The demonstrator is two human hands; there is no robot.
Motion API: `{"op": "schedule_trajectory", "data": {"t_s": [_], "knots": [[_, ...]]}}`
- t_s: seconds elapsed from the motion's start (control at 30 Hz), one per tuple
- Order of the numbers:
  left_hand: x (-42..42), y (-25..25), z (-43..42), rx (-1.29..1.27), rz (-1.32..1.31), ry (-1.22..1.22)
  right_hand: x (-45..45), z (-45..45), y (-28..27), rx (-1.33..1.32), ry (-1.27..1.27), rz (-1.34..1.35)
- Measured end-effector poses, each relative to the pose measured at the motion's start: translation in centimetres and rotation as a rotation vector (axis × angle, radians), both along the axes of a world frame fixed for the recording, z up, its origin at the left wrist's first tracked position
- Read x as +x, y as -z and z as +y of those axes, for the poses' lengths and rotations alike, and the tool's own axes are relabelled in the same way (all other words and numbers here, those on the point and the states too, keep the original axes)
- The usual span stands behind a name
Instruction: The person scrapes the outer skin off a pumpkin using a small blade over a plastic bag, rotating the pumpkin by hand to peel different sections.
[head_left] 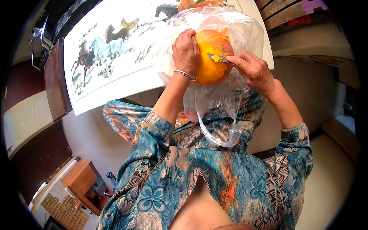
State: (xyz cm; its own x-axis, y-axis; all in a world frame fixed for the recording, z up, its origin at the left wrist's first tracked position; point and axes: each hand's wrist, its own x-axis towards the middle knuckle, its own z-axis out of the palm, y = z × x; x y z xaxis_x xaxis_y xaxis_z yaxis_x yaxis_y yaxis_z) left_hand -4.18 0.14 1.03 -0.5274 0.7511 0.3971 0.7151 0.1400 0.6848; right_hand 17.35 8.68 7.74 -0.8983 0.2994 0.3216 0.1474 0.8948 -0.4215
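An orange pumpkin (214,73), much of its skin pared off, rests on a clear plastic bag (249,30) at the table's near right side. My left hand (186,53) is pressed around the pumpkin's left side, steadying it. In my right hand (253,69) is a small knife (223,59), its blade lying against the pumpkin's right face. A bit of yellow peel or flesh clings to the blade. The bag's handles hang over the table edge toward my lap. Part of the knife's handle is hidden by my fingers.
The white table (126,82) carries a picture of running horses. Wooden slats (281,15) with a purple item stand beyond its right corner. At lower left is a wooden box-like shelf (80,178). My legs in patterned trousers (122,115) are under the table edge.
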Motion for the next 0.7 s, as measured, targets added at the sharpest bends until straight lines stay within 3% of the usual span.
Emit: {"op": "schedule_trajectory", "data": {"t_s": [0.23,0.7], "knots": [[-0.2,-0.3,0.2,-0.021,0.003,0.036,-0.8,0.5,-0.4,0.178,0.005,-0.068],[-0.1,-0.2,0.2,-0.020,0.002,0.037,-1.1,0.5,-0.6,0.172,-0.020,-0.068]]}}
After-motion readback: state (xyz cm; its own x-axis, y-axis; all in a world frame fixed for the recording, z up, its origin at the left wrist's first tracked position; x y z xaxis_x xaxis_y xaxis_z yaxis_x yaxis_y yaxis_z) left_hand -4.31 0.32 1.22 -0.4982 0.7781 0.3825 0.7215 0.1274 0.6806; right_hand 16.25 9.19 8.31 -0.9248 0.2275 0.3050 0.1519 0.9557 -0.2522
